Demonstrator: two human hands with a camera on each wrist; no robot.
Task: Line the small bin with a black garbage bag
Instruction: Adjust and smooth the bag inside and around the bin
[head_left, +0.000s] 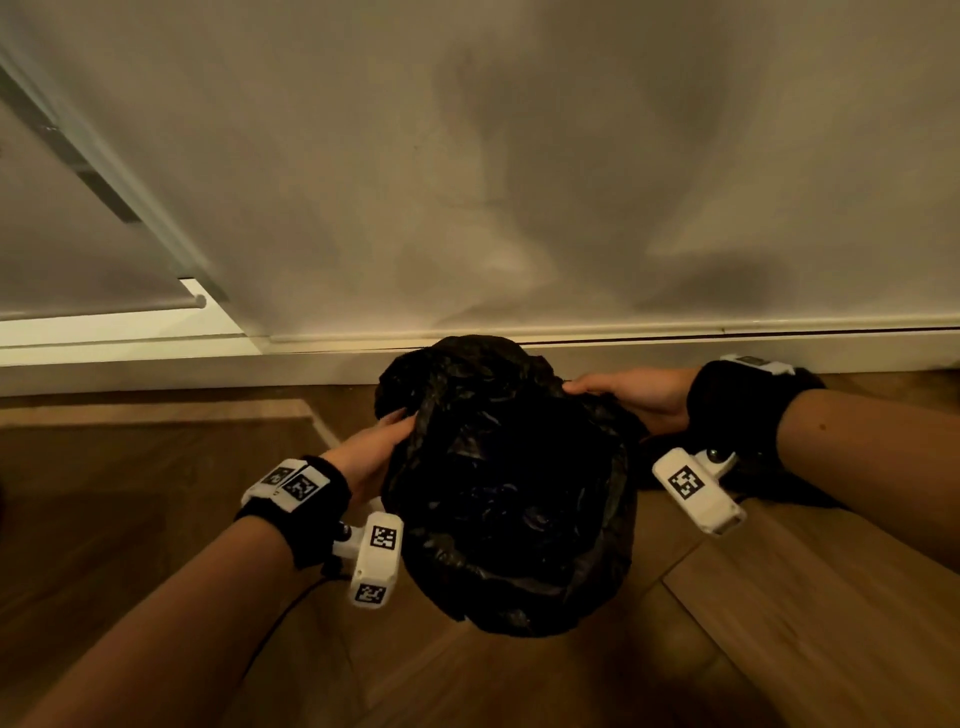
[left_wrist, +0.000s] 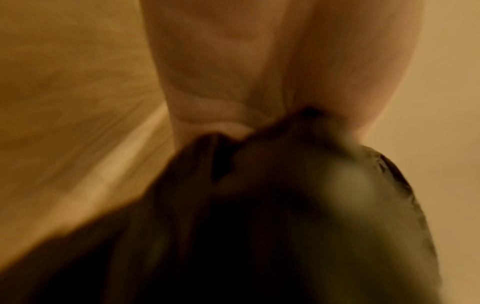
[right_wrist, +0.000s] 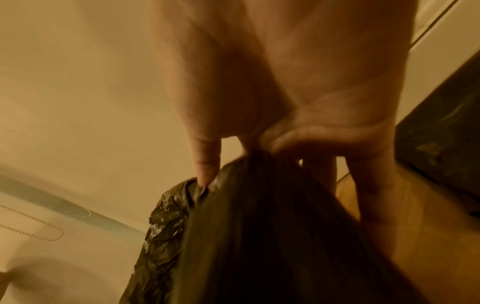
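Observation:
A crumpled black garbage bag (head_left: 509, 488) bulges in a round mass above the wooden floor, close to the wall. My left hand (head_left: 387, 434) grips its left edge; in the left wrist view the fingers (left_wrist: 228, 115) pinch gathered plastic (left_wrist: 259, 205). My right hand (head_left: 618, 389) holds the bag's far right edge. The right wrist view shows its thumb and fingers (right_wrist: 207, 162) curled round a bunch of the bag (right_wrist: 246, 226). The bin does not show; the bag covers whatever is beneath it.
A white baseboard (head_left: 727, 338) and a plain wall run just behind the bag. A dark object (head_left: 769, 483) lies on the floor under my right wrist and appears in the right wrist view as a black shape (right_wrist: 441, 144). A white ledge (head_left: 104, 332) is at the left.

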